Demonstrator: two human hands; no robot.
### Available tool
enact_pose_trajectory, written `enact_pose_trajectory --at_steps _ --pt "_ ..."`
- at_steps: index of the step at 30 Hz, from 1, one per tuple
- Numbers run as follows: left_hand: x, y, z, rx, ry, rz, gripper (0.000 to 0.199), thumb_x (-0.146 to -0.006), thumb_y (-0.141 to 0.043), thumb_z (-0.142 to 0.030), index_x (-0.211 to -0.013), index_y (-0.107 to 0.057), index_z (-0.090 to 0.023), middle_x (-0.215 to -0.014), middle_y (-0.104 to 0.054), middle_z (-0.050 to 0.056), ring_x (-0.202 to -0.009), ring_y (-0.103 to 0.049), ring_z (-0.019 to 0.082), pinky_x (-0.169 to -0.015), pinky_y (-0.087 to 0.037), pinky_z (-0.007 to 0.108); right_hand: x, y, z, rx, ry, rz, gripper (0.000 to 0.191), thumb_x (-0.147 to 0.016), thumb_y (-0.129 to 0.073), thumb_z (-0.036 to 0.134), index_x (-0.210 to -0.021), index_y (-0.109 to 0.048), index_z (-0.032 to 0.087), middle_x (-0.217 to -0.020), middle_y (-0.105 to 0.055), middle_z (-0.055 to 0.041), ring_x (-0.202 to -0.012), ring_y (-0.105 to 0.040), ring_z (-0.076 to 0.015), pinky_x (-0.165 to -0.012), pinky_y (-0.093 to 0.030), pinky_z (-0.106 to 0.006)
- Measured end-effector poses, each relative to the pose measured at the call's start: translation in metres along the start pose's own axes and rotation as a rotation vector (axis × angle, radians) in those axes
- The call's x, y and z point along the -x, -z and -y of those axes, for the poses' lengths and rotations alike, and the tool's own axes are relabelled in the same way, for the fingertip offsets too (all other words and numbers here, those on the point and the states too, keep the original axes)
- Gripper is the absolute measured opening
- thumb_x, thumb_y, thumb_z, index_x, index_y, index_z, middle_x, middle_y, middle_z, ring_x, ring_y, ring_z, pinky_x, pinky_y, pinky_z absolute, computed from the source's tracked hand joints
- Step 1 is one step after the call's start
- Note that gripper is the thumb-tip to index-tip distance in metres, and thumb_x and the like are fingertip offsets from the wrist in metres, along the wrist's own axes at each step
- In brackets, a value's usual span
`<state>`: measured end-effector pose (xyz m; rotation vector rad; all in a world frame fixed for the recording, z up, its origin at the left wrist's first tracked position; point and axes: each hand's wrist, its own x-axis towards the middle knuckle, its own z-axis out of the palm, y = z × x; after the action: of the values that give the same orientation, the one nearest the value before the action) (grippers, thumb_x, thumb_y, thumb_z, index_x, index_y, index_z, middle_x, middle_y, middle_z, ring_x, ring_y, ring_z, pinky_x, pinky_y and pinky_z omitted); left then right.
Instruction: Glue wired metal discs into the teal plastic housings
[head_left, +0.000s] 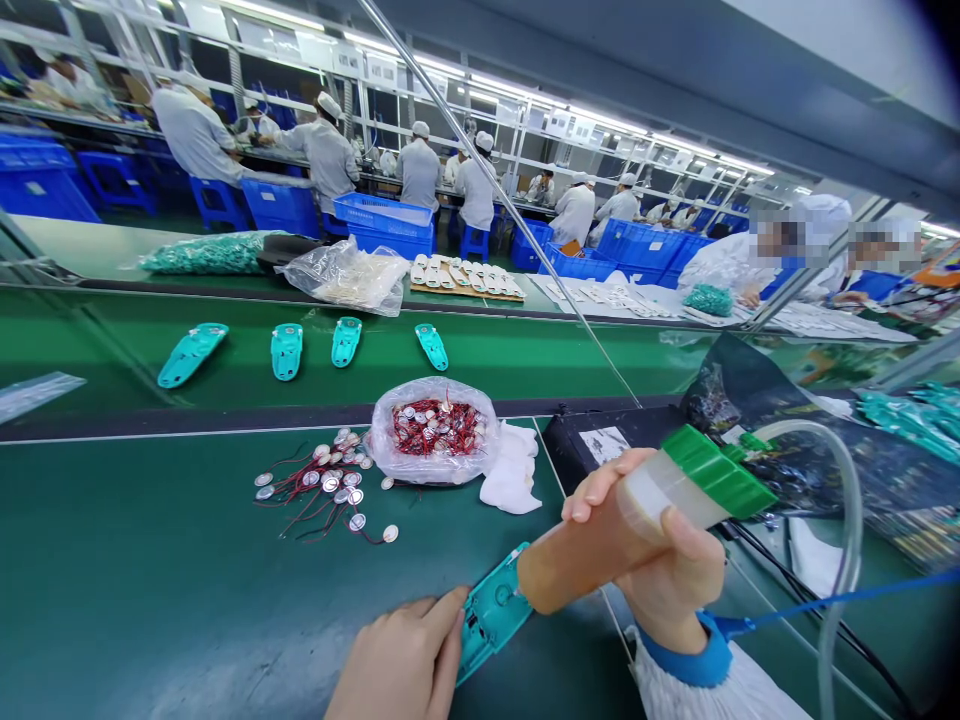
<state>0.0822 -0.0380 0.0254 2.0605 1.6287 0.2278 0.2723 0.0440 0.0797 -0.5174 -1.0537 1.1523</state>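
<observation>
My left hand (409,650) holds a teal plastic shell (495,612) down on the green table, its fingers pressed along the shell's left edge. The shell's inner side faces up. In my right hand (660,560) is a tilted bottle (600,545) of brownish liquid with a green cap (716,475) and a clear hose at its upper end. The bottle's lower end is over the right part of the shell and hides its tip. Loose discs with red wires (330,482) lie beyond my left hand, beside a plastic-lined bowl (382,440) full of more.
Several teal shells (286,352) lie on the green belt behind. A white cloth (511,470) sits right of the bowl, near a black box (574,445). The clear hose (851,500) and cables are at the right. People in white work across the room.
</observation>
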Motion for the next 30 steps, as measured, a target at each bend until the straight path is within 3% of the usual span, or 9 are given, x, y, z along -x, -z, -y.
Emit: enact_pose_trajectory --at_steps 6,17,23,30 --pt "0.002 0.001 -0.001 0.015 0.011 0.001 0.035 -0.091 -0.028 -0.016 -0.094 -0.062 -0.027 -0.082 -0.072 0.0 -0.068 -0.067 0.02 -0.058 -0.043 0.027 0.002 -0.001 -0.003 0.013 -0.028 0.028 0.03 -0.07 -0.062 0.044 -0.09 -0.059 0.022 -0.064 -0.065 -0.0012 -0.051 -0.059 -0.0185 -0.047 -0.05 -0.032" --pt "0.003 0.004 -0.003 -0.015 0.012 -0.028 0.036 -0.093 -0.026 -0.018 -0.088 -0.06 -0.027 -0.075 -0.069 0.0 -0.063 -0.064 0.02 -0.053 -0.035 0.027 0.005 0.001 -0.005 -0.039 -0.018 -0.015 0.029 -0.072 -0.059 0.042 -0.093 -0.057 0.022 -0.065 -0.064 -0.0008 -0.052 -0.059 -0.0183 -0.045 -0.05 -0.031" --pt "0.003 0.003 -0.003 -0.004 0.028 0.005 0.038 -0.093 -0.025 -0.018 -0.092 -0.061 -0.026 -0.079 -0.07 0.001 -0.066 -0.065 0.02 -0.056 -0.038 0.028 0.003 0.009 -0.005 -0.016 -0.045 0.124 0.03 -0.075 -0.058 0.042 -0.098 -0.055 0.023 -0.071 -0.066 -0.0013 -0.059 -0.061 -0.02 -0.051 -0.052 -0.034" --pt "0.003 0.007 -0.005 0.002 0.025 0.013 0.04 -0.093 -0.024 -0.017 -0.095 -0.063 -0.026 -0.081 -0.071 0.002 -0.07 -0.067 0.02 -0.06 -0.043 0.027 0.001 0.012 -0.003 0.021 -0.053 0.136 0.031 -0.075 -0.059 0.044 -0.098 -0.055 0.023 -0.071 -0.065 -0.0016 -0.058 -0.061 -0.021 -0.052 -0.05 -0.037"
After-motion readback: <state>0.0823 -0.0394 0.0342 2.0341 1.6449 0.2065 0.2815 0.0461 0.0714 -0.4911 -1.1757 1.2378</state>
